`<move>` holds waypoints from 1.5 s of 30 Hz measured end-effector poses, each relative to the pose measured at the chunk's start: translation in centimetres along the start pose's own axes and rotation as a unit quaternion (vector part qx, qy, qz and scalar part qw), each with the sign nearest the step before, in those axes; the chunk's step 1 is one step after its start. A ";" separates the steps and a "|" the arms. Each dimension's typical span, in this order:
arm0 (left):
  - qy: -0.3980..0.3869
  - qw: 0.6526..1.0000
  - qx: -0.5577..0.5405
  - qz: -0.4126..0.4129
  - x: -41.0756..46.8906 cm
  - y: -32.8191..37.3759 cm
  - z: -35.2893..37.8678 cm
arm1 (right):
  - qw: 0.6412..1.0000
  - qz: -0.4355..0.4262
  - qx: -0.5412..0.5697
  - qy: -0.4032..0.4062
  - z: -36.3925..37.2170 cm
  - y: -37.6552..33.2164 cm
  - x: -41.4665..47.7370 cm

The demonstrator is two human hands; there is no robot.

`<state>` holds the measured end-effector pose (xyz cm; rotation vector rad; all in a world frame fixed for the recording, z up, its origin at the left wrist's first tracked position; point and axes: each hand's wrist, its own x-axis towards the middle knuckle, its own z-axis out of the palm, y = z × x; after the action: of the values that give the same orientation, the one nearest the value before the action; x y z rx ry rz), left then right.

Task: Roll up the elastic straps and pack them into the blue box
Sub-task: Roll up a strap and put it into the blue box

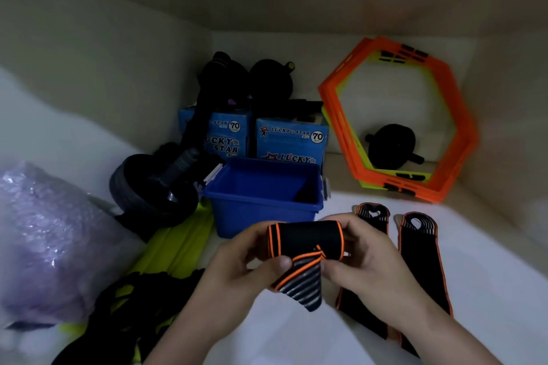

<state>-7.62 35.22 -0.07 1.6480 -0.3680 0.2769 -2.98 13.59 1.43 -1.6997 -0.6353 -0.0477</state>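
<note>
Rolled strap held at both ends
My left hand (237, 264) and right hand (364, 258) pinch the black-and-orange rolled strap (305, 238); blue box (261, 213) just beyond them.

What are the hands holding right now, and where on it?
Both hands hold one rolled black-and-orange strap: the left hand grips its left end, the right hand its right end, and the striped tail hangs loose below.
</note>
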 end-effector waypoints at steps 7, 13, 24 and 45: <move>0.170 0.978 0.118 0.027 5.9 -1.5 -5.9 | 0.999 -0.025 0.037 0.015 0.3 0.5 3.1; 0.249 0.901 0.299 -0.195 12.4 -5.9 -11.7 | 0.995 -0.037 0.084 0.026 0.9 0.5 6.1; 0.362 0.912 0.003 -0.192 7.2 -6.0 -6.1 | 0.994 -0.017 0.107 -0.002 0.7 1.2 10.7; 0.442 0.889 0.043 -0.114 -2.2 -7.3 2.4 | 0.941 0.220 -0.184 -0.178 4.6 7.6 13.5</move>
<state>-6.81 33.61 -7.89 1.4586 0.5335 0.8263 10.35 22.33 -1.55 -2.2077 -0.5123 0.4972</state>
